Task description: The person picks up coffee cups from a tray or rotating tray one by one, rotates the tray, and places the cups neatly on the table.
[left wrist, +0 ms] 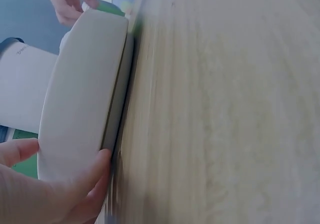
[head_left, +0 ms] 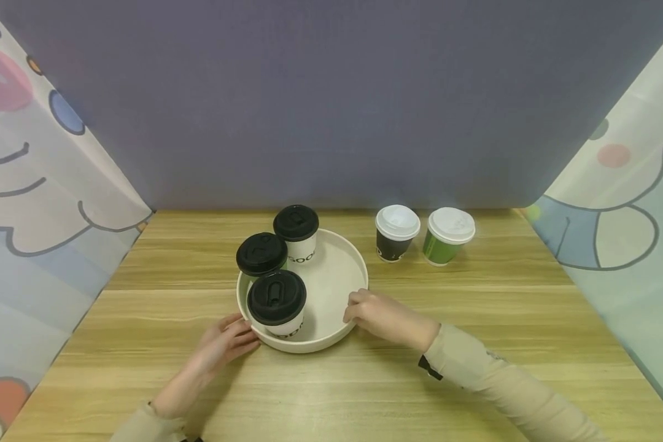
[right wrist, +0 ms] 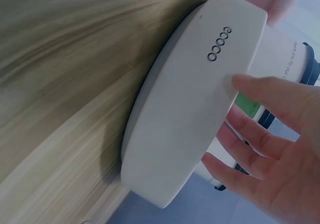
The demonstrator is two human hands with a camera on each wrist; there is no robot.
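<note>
Far left, the left hand [head_left: 221, 344] has its fingers lightly bent against the wall of a round cream tray [head_left: 339, 288], gripping it. Inside, a green black-lidded cup [head_left: 261, 253] is mostly hidden by a large white black-lidded cup [head_left: 277, 301]; behind, a smaller white black-lidded cup [head_left: 296, 227] shows "GOO", the rest cut off. Now the right hand [head_left: 383, 314] pinches the tray's wall, thumb outside, near lettering like "ecoco". Open wood-grain table [head_left: 403, 285] separates it from a dark white-lidded cup [head_left: 395, 239] and a green white-lidded cup [head_left: 444, 242], label illegible, near the back edge.
</note>
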